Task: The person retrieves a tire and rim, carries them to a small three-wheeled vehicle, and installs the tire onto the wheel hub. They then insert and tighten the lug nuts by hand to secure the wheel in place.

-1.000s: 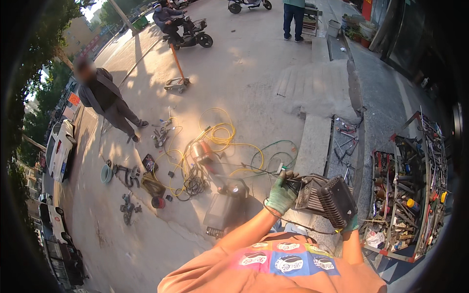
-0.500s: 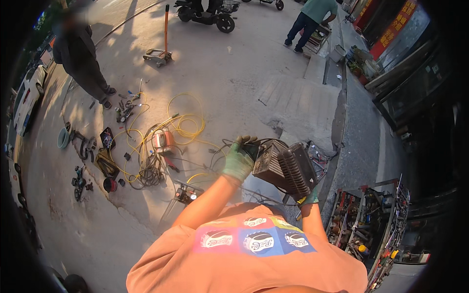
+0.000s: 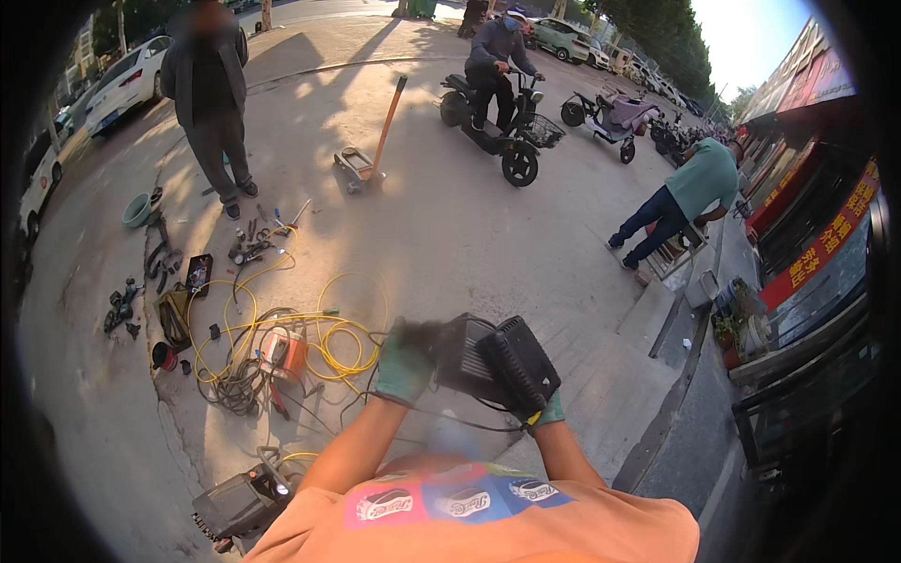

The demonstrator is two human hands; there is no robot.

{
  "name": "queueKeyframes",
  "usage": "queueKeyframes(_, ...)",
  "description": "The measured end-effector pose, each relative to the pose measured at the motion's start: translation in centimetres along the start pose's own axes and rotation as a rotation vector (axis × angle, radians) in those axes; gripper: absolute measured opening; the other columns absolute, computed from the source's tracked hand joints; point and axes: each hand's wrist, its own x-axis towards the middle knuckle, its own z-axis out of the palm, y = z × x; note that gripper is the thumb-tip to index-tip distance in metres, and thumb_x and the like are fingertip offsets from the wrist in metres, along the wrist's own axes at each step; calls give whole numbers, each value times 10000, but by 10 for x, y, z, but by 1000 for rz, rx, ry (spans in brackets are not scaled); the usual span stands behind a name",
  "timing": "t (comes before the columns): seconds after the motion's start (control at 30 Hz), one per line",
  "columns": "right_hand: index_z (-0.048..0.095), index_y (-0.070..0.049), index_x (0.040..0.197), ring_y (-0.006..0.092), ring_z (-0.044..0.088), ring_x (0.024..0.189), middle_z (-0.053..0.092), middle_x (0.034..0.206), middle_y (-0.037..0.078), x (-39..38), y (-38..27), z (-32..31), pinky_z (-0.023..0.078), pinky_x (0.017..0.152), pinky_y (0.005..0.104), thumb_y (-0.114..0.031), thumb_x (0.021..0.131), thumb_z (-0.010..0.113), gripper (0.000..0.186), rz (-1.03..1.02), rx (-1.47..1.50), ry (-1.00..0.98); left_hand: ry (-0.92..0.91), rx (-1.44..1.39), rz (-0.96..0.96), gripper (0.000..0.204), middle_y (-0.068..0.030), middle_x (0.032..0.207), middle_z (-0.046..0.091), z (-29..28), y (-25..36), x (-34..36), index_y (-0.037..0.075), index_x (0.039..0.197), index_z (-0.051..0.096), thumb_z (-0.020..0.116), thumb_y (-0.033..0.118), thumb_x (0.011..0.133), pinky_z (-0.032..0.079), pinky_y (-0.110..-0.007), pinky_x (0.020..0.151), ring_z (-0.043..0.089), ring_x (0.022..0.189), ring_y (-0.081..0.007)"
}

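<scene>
Two ribbed black boxes with cables, like battery chargers, are held up in front of my chest: a larger box (image 3: 464, 358) on the left and a finned box (image 3: 519, 366) leaning against its right side. My right hand (image 3: 552, 409), in a green glove, grips them from below at the right; its fingers are mostly hidden behind the finned box. My left hand (image 3: 405, 364), also gloved in green, is beside the larger box's left side. Motion smears its dark fingertips, so its grip is unclear. A black cable (image 3: 469, 423) loops beneath the boxes.
Left of me lie a yellow hose (image 3: 343, 352), an orange-and-white machine (image 3: 282, 353) and scattered tools (image 3: 251, 246). A black machine (image 3: 235, 502) stands by my left elbow. Ahead are a floor jack (image 3: 357, 169), a standing person (image 3: 208, 103), a scooter rider (image 3: 497, 70) and a bending person (image 3: 685, 197).
My view has tilted up, bringing more of the street into sight. Both hands and the boxes appear farther left and lower in it. The left hand has become blurred by motion.
</scene>
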Motion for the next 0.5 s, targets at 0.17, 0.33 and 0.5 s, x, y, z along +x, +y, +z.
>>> queueKeyframes(0.17, 430, -61, 1352, 251, 587, 1090, 566, 1250, 114, 97, -112, -4, 508, 892, 402, -533, 904, 489, 653, 95, -37, -110, 15, -85, -4, 339, -70, 758, 672, 58, -26, 108, 117, 758, 637, 530, 386, 932, 519, -418, 826, 632, 928, -266)
queueKeyframes(0.33, 429, -60, 1354, 256, 585, 1097, 565, 1256, 117, 149, -176, -6, 507, 899, 407, -556, 904, 481, 672, 154, -68, -121, 21, -433, -141, 362, -62, 720, 640, 72, -47, 184, 113, 739, 603, 512, 399, 941, 505, -422, 835, 613, 892, -258)
queueKeyframes(0.5, 427, -60, 1357, 261, 584, 1105, 564, 1262, 120, 199, -207, -5, 506, 906, 413, -580, 903, 474, 692, 151, -36, -50, -33, -2346, -1047, 376, -47, 711, 626, 25, -27, 251, 119, 725, 588, 520, 425, 932, 515, -414, 803, 612, 838, -238)
